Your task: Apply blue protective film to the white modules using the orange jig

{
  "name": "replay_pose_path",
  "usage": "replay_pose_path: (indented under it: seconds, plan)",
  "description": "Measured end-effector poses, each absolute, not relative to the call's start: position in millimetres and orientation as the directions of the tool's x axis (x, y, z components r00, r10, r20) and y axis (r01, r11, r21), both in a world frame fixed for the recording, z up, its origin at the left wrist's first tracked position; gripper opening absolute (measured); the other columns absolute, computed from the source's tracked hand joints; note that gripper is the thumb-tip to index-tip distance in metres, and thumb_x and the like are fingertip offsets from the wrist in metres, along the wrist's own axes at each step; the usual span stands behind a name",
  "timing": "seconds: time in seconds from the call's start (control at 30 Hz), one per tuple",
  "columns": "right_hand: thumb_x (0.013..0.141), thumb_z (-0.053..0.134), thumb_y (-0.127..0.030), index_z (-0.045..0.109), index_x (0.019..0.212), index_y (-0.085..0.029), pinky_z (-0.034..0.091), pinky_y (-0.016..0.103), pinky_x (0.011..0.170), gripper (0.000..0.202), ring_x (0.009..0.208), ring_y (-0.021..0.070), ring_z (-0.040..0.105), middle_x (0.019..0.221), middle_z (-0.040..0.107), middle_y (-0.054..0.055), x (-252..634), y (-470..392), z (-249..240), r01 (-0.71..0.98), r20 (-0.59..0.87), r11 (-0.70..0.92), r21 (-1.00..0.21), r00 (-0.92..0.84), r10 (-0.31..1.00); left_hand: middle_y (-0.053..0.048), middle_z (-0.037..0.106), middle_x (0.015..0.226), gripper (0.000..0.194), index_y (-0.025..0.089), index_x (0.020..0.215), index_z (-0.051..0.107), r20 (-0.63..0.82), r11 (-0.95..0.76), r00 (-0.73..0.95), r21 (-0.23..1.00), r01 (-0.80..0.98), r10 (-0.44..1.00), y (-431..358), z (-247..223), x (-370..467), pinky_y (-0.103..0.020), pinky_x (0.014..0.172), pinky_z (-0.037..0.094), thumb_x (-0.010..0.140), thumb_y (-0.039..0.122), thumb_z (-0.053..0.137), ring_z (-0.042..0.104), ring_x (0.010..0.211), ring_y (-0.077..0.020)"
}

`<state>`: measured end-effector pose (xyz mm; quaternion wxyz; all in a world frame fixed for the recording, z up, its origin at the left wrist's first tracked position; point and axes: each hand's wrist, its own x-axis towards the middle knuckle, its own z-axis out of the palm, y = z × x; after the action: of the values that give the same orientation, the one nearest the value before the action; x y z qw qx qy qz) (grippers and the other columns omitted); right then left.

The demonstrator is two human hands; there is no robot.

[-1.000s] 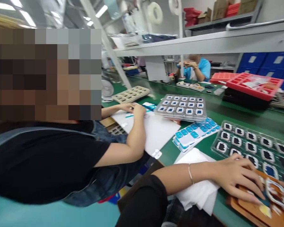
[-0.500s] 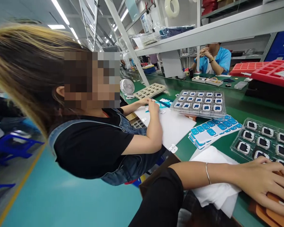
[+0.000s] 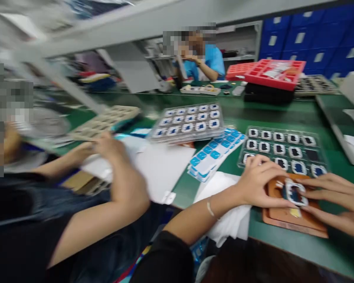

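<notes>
An orange block lies on the green bench at the right. On top of it sits a small white-framed part with a dark centre. My left hand grips the block's left side, fingers bent over the far edge and thumb reaching to the part's lower left. From the right, my right hand has fingertips and thumb at the part's right edge, pinching it. A small yellowish piece shows on the block just below the part. Behind the hands lies a clear tray of similar white-framed parts.
A stacked clear tray of parts and blue-white sticker sheets lie left of my hands. White cloth is under my left forearm. A co-worker's arm is close at left. Red trays stand at the back.
The view has swung to the right, bringing my right hand, the orange block and the whole near tray into sight. The co-worker at left has shifted toward the left edge.
</notes>
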<state>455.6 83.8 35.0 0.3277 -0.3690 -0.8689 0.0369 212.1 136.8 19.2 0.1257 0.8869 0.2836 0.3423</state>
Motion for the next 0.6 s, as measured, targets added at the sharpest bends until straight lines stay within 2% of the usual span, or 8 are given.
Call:
replay_pose_path:
  seconds: [0.03, 0.13, 0.27, 0.6]
  plan:
    - [0.09, 0.065, -0.038, 0.073, 0.099, -0.033, 0.058, 0.047, 0.076, 0.013, 0.091, 0.0284, 0.067, 0.104, 0.073, 0.006, 454, 83, 38, 0.599, 0.505, 0.734, -0.321, -0.547, 0.667, -0.005, 0.072, 0.105, 0.063, 0.02, 0.104, 0.069, 0.575, -0.816, 0.579, 0.433, 0.384, 0.578, 138, 19, 210, -0.043, 0.094, 0.036, 0.064, 0.068, 0.077, 0.054, 0.104, -0.0249]
    - [0.089, 0.067, -0.03, 0.073, 0.094, -0.025, 0.057, 0.043, 0.074, 0.009, 0.087, 0.0253, 0.066, 0.108, 0.072, 0.007, 447, 85, 46, 0.579, 0.482, 0.748, -0.325, -0.579, 0.658, -0.006, 0.072, 0.106, 0.062, 0.02, 0.105, 0.068, 0.626, -0.858, 0.588, 0.399, 0.324, 0.513, 141, 16, 206, -0.044, 0.094, 0.032, 0.069, 0.07, 0.07, 0.051, 0.104, -0.0269]
    - [0.09, 0.065, -0.03, 0.074, 0.09, -0.022, 0.056, 0.041, 0.073, 0.012, 0.085, 0.0238, 0.063, 0.111, 0.072, 0.008, 441, 85, 49, 0.6, 0.439, 0.735, -0.316, -0.594, 0.674, -0.006, 0.071, 0.106, 0.057, 0.02, 0.104, 0.067, 0.616, -0.88, 0.629, 0.34, 0.33, 0.474, 139, 14, 206, -0.045, 0.092, 0.03, 0.074, 0.068, 0.067, 0.051, 0.104, -0.0276]
    - [0.093, 0.063, -0.032, 0.075, 0.096, -0.02, 0.055, 0.04, 0.074, 0.017, 0.09, 0.0234, 0.06, 0.115, 0.071, 0.009, 442, 84, 49, 0.617, 0.396, 0.716, -0.326, -0.599, 0.696, -0.006, 0.07, 0.108, 0.052, 0.021, 0.105, 0.068, 0.571, -0.856, 0.64, 0.393, 0.336, 0.514, 140, 14, 207, -0.044, 0.091, 0.03, 0.074, 0.062, 0.073, 0.05, 0.105, -0.027]
